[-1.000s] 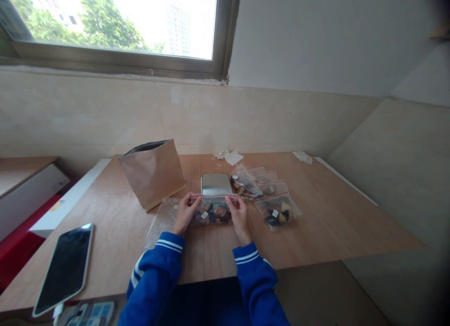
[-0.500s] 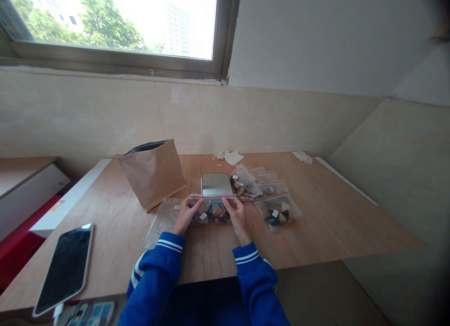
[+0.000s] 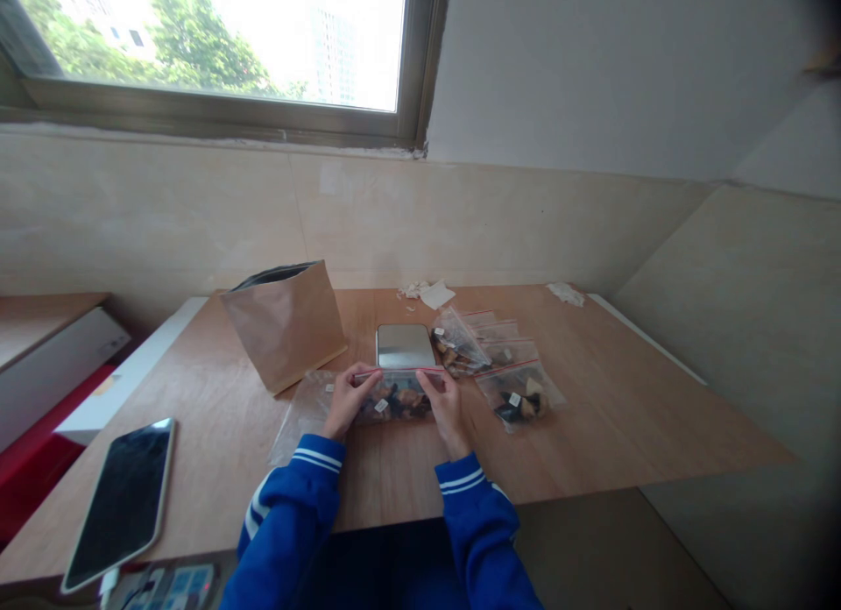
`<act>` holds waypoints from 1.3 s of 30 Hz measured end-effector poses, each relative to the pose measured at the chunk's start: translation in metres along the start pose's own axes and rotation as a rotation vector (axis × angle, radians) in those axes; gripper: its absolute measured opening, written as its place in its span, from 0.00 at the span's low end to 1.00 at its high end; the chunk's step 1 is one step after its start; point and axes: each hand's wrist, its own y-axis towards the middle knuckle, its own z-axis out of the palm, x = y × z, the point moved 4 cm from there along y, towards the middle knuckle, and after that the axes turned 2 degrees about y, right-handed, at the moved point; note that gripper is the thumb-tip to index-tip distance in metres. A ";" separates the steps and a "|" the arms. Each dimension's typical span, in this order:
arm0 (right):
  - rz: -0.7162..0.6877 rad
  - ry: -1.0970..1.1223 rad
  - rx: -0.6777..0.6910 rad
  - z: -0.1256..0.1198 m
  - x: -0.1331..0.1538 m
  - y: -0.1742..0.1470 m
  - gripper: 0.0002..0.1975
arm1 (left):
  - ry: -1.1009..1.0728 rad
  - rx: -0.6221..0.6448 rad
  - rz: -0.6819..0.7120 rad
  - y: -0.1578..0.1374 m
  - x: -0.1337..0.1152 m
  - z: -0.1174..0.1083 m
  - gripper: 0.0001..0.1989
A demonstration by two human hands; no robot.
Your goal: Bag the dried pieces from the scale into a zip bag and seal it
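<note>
Between my two hands is a clear zip bag (image 3: 399,401) with a red strip along its top, a small white label and dark brown dried pieces inside. My left hand (image 3: 350,398) pinches the top edge at its left end, thumb on the near side. At the right end, my right hand (image 3: 444,401) grips the same edge between thumb and fingers. Just beyond the bag lies a flat silver scale (image 3: 405,344). Under and beside my left hand rests a clear plastic bag (image 3: 299,422), partly hidden by the hand.
Several filled zip bags (image 3: 519,401) lie to the right of the scale. A brown paper pouch (image 3: 286,325) stands open at the left. A tablet (image 3: 124,496) with a cable plugged in lies at the near left. Crumpled white tissue (image 3: 436,294) is by the wall.
Both hands keep their hold on the zip bag's top edge. My left thumb has shifted very slightly to the right; the rest looks the same.
</note>
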 end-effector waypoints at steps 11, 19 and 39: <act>0.030 0.072 0.104 0.011 0.014 -0.005 0.12 | -0.028 0.012 -0.008 -0.001 -0.001 0.001 0.14; 0.008 0.069 0.129 0.013 0.017 -0.006 0.10 | -0.008 0.034 -0.003 -0.001 0.001 0.004 0.14; -0.014 0.045 0.219 0.016 0.010 -0.007 0.10 | 0.067 0.083 0.087 -0.004 -0.008 0.007 0.14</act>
